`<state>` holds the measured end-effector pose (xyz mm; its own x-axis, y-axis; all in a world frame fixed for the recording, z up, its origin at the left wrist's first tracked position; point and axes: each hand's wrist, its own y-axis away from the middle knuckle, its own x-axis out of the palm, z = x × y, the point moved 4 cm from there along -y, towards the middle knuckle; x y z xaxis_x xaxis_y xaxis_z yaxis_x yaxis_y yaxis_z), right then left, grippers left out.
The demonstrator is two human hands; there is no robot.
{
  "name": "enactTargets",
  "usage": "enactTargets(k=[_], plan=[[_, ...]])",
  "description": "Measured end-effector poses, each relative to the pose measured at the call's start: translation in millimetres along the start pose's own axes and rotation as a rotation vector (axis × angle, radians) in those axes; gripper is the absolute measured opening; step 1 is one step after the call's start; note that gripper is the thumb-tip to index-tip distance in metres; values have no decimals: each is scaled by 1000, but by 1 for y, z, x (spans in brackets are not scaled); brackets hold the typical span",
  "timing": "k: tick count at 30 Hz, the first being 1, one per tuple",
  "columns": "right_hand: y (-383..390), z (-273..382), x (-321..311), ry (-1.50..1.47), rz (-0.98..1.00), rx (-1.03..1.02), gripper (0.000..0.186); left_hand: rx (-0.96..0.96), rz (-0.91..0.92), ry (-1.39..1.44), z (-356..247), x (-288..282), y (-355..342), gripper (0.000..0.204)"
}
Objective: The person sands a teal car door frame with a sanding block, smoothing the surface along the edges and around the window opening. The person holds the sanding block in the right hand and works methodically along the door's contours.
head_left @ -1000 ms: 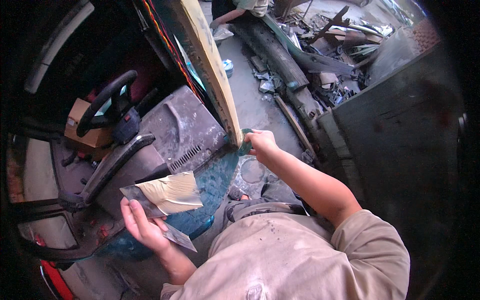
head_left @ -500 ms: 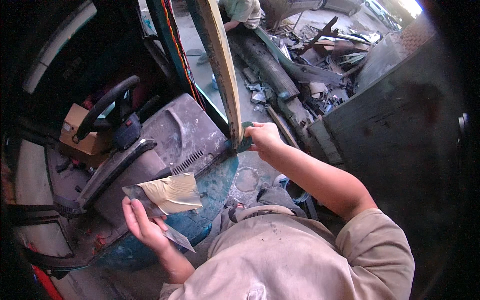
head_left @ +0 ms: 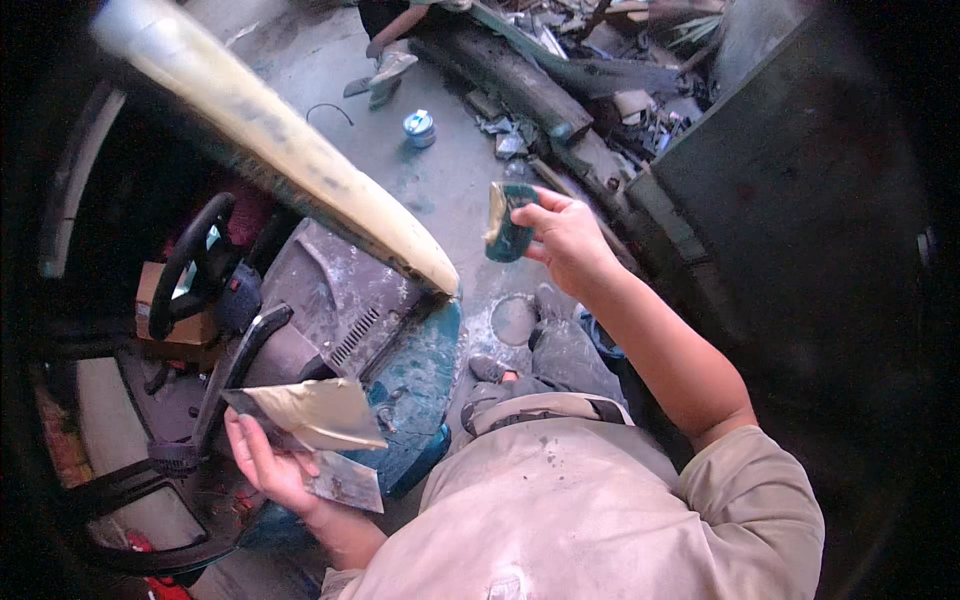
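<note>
Grey floor point(head_left: 452, 195), one green spreader point(head_left: 511, 236), two plates point(head_left: 312, 414)

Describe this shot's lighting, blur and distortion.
Head view: corners go black; the cream-coated pillar looks soft and pale toward its upper-left end. Head view: the dark panel at right sinks into shadow; the green spreader shows fairly clearly.

Has drawn the green spreader point(head_left: 512, 241) off the cream-coated post point(head_left: 300, 165) with the right hand point(head_left: 575, 237), to 1 o'clock from the post's lower end; now views it slanting toward 10 o'clock.
</note>
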<state>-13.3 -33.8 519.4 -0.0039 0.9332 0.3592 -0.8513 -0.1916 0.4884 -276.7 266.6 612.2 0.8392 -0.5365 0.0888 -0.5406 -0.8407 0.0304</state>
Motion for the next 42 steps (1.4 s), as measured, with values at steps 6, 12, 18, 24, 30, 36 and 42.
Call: enactTargets(k=[6, 12, 18, 24, 30, 36, 42], plan=[[-82, -113, -51, 95, 83, 379, 31, 731, 170, -726, 1, -54, -11, 46], [-154, -202, -50, 149, 153, 552, 40, 190, 87, -496, -38, -27, 12, 58], [-182, -250, -42, 308, 180, 512, 31, 117, 196, -180, -51, 45, 48, 66], [-176, -234, -25, 320, 229, 523, 28, 130, 88, -460, -48, 31, 77, 78], [-158, -214, -9, 487, 190, 482, 34, 263, -95, -808, -37, 7, 100, 72], [-143, -190, 1, 519, 192, 445, 39, 284, -257, -695, -14, 1, 106, 71], [-134, -176, 6, 523, 201, 493, 37, 65, -374, -603, -8, -2, 103, 88]])
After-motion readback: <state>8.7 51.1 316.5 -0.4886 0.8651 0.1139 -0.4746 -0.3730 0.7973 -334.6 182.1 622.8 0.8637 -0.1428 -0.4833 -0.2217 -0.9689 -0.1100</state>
